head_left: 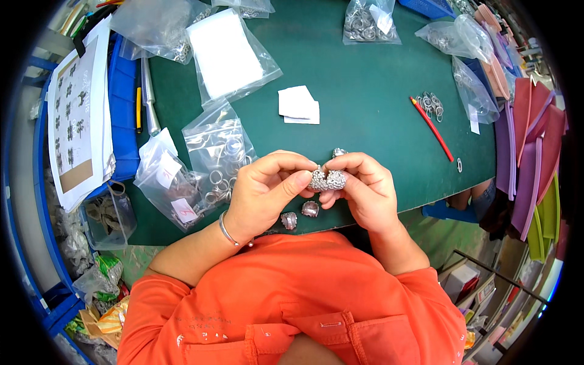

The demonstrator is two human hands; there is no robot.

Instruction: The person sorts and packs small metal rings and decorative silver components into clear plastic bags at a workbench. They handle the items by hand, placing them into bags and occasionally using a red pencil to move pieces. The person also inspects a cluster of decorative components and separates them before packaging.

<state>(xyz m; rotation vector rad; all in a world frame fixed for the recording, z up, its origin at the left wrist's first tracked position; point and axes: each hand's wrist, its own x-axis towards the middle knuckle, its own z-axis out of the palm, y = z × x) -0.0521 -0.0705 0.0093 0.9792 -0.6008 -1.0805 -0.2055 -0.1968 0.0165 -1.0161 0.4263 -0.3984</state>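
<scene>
My left hand pinches a chunky silver ring with a bumpy surface between thumb and fingertips. Right beside it, my right hand grips a similar silver piece; the two pieces touch or nearly touch. Whether they are separate rings I cannot tell for sure. Below my hands, near the table's front edge, two more wide silver rings lie on the green tabletop. Another silver piece shows just beyond my right fingers, partly hidden.
Left of my hands lie zip bags of rings and a bag with white labels. White paper slips lie ahead. A red pencil and a small pile of rings are at the right. A blue bin borders the left side.
</scene>
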